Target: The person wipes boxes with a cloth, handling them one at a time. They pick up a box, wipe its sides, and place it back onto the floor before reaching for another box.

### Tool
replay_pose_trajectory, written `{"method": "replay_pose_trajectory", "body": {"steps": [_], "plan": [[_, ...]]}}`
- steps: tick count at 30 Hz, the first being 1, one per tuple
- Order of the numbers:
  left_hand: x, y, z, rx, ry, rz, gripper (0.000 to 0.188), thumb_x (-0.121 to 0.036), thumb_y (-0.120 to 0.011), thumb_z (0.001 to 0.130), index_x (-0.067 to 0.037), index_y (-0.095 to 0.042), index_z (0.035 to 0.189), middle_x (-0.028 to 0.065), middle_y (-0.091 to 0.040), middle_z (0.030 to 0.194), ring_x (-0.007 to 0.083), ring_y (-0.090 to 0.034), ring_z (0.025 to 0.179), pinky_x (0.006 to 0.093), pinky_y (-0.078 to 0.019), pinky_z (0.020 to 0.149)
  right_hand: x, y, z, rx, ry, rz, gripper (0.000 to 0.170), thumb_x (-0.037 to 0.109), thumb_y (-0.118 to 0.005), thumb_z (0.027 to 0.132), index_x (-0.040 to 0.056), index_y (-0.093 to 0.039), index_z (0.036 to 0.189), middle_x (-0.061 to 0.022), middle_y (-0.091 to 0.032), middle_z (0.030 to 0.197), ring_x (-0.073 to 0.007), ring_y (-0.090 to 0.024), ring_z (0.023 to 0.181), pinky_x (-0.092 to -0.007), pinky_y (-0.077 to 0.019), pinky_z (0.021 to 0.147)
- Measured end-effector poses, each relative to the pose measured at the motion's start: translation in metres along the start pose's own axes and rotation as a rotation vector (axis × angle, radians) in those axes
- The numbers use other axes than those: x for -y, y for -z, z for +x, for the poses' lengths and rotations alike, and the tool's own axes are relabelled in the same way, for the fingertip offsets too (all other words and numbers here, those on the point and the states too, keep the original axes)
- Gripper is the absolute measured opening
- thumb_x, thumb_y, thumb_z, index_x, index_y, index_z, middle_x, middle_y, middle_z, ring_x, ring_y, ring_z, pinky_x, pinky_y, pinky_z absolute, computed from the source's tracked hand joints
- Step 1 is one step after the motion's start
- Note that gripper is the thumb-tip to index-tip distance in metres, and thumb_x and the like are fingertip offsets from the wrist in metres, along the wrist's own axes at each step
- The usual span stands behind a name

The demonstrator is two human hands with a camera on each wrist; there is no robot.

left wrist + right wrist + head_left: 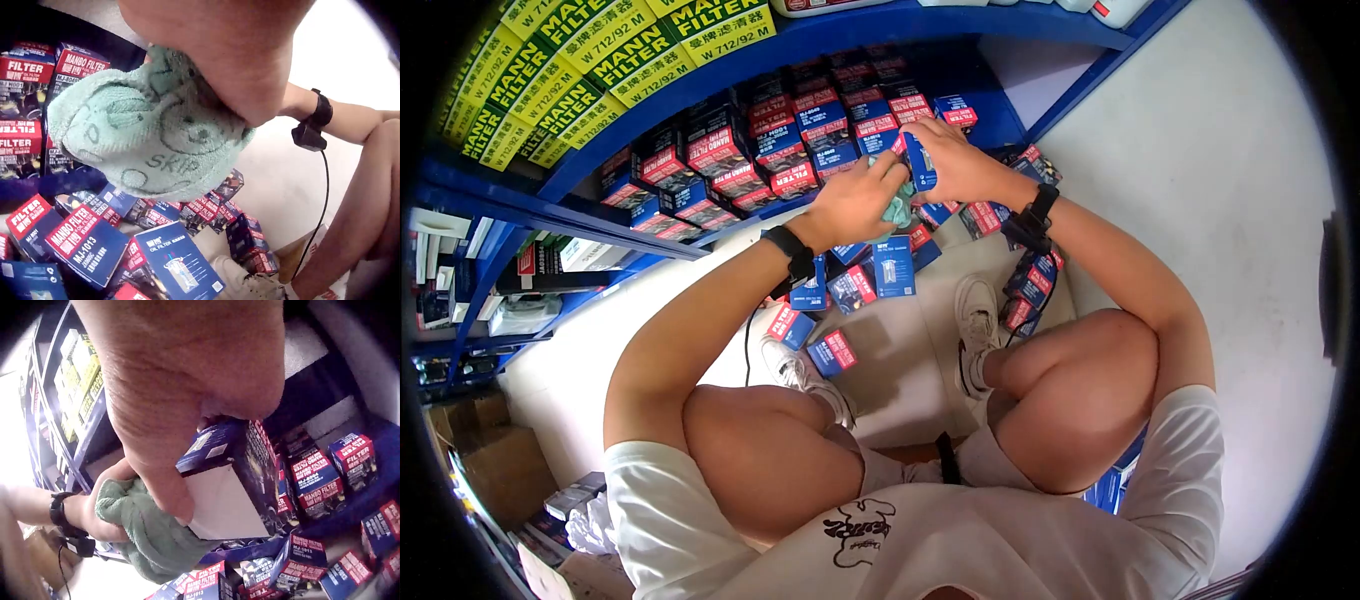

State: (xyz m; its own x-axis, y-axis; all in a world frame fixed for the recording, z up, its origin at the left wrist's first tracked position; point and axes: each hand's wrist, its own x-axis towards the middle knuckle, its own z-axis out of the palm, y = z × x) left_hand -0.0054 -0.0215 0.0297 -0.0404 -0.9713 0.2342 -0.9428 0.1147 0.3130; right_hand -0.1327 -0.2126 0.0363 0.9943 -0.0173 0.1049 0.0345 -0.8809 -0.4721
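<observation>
Blue and red cardboard makes up the filter box (921, 168), held just past twelve o'clock in the head view. The right hand (957, 165), at its three o'clock, clamps it, thumb across the white face (228, 503). At the box's eight o'clock, the left hand (860, 205) grips a bunched green cloth (898, 207); whether cloth and box touch cannot be told. Towards six o'clock, loose boxes (894, 266) lie scattered on the pale floor (1180, 180), with light shoes (976, 315) between five and seven. Similar boxes (722, 160) stand in rows at nine to ten o'clock on a blue shelf (1000, 112); beyond them, on a higher shelf (960, 24), are yellow-green boxes (625, 55).
</observation>
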Motion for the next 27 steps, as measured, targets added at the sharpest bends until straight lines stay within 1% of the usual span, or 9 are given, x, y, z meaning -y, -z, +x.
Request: {"method": "replay_pose_trajectory", "body": {"steps": [4, 11, 13, 14, 20, 22, 23, 26, 27], "plan": [[0.006, 0.009, 0.009, -0.021, 0.108, 0.075, 0.056, -0.017, -0.079, 0.069, -0.008, -0.052, 0.117, 0.0130, -0.052, 0.114, 0.0360, -0.061, 0.098, 0.0464, -0.0550, 0.079, 0.013, 0.005, 0.000, 0.017, 0.034, 0.074, 0.095, 0.023, -0.090, 0.065, -0.0017, -0.039, 0.142, -0.0206, -0.046, 0.137, -0.0393, -0.044, 0.131, -0.0438, -0.0369, 0.112], [0.044, 0.016, 0.009, -0.084, 0.312, 0.127, 0.056, -0.020, -0.080, 0.071, -0.007, -0.051, 0.118, 0.0150, -0.052, 0.115, 0.0389, -0.061, 0.102, 0.0480, -0.0560, 0.080, 0.021, 0.016, -0.001, 0.045, -0.105, 0.326, 0.093, 0.032, -0.087, 0.068, 0.0004, -0.042, 0.143, -0.0223, -0.052, 0.136, -0.0392, -0.045, 0.130, -0.0421, -0.0390, 0.110], [0.048, 0.017, 0.006, -0.055, 0.358, 0.136, 0.057, -0.022, -0.080, 0.071, -0.006, -0.051, 0.118, 0.0156, -0.053, 0.115, 0.0402, -0.062, 0.103, 0.0481, -0.0570, 0.079, 0.013, 0.014, -0.003, -0.003, -0.045, 0.128, 0.093, 0.033, -0.087, 0.068, 0.0011, -0.042, 0.143, -0.0225, -0.052, 0.137, -0.0395, -0.046, 0.130, -0.0423, -0.0388, 0.110], [0.047, 0.016, 0.005, -0.056, 0.357, 0.138, 0.057, -0.022, -0.080, 0.071, -0.006, -0.051, 0.118, 0.0156, -0.053, 0.115, 0.0402, -0.062, 0.103, 0.0481, -0.0570, 0.079, 0.009, 0.012, -0.004, -0.052, 0.011, -0.066, 0.093, 0.034, -0.086, 0.068, 0.0018, -0.042, 0.144, -0.0226, -0.052, 0.137, -0.0398, -0.046, 0.129, -0.0425, -0.0385, 0.111], [0.041, 0.006, -0.007, 0.033, 0.171, 0.048, 0.060, -0.022, -0.079, 0.071, -0.006, -0.050, 0.120, 0.0157, -0.052, 0.120, 0.0393, -0.061, 0.106, 0.0488, -0.0556, 0.083, 0.001, 0.011, -0.007, -0.013, -0.145, 0.187, 0.096, 0.030, -0.087, 0.068, 0.0001, -0.037, 0.144, -0.0269, -0.046, 0.141, -0.0410, -0.046, 0.132, -0.0434, -0.0373, 0.113], [0.030, 0.009, -0.007, -0.010, 0.121, -0.015, 0.058, -0.021, -0.079, 0.071, -0.006, -0.051, 0.119, 0.0164, -0.052, 0.118, 0.0383, -0.061, 0.104, 0.0475, -0.0544, 0.085, -0.006, 0.002, -0.006, -0.115, -0.118, 0.212, 0.098, 0.028, -0.087, 0.069, 0.0007, -0.034, 0.146, -0.0280, -0.042, 0.144, -0.0405, -0.044, 0.133, -0.0431, -0.0359, 0.114], [0.025, 0.010, -0.006, -0.017, 0.119, -0.086, 0.057, -0.020, -0.079, 0.071, -0.006, -0.051, 0.118, 0.0161, -0.051, 0.118, 0.0392, -0.059, 0.107, 0.0474, -0.0530, 0.086, -0.010, -0.001, -0.006, -0.137, -0.016, 0.162, 0.100, 0.027, -0.087, 0.069, 0.0003, -0.032, 0.148, -0.0258, -0.041, 0.143, -0.0397, -0.043, 0.134, -0.0429, -0.0354, 0.114], [0.010, 0.015, -0.004, -0.013, 0.126, -0.175, 0.056, -0.017, -0.079, 0.070, -0.007, -0.050, 0.117, 0.0157, -0.050, 0.116, 0.0405, -0.057, 0.109, 0.0473, -0.0512, 0.088, -0.005, 0.005, -0.004, 0.034, -0.003, 0.127, 0.100, 0.026, -0.088, 0.069, -0.0003, -0.032, 0.148, -0.0229, -0.041, 0.139, -0.0391, -0.041, 0.133, -0.0429, -0.0362, 0.113], [0.007, 0.015, -0.004, -0.027, 0.120, -0.181, 0.055, -0.017, -0.079, 0.070, -0.007, -0.051, 0.116, 0.0155, -0.050, 0.116, 0.0404, -0.057, 0.109, 0.0473, -0.0511, 0.087, -0.001, 0.003, -0.005, -0.010, 0.022, 0.119, 0.098, 0.025, -0.089, 0.069, -0.0006, -0.035, 0.146, -0.0207, -0.042, 0.136, -0.0385, -0.042, 0.131, -0.0430, -0.0380, 0.110]]}}
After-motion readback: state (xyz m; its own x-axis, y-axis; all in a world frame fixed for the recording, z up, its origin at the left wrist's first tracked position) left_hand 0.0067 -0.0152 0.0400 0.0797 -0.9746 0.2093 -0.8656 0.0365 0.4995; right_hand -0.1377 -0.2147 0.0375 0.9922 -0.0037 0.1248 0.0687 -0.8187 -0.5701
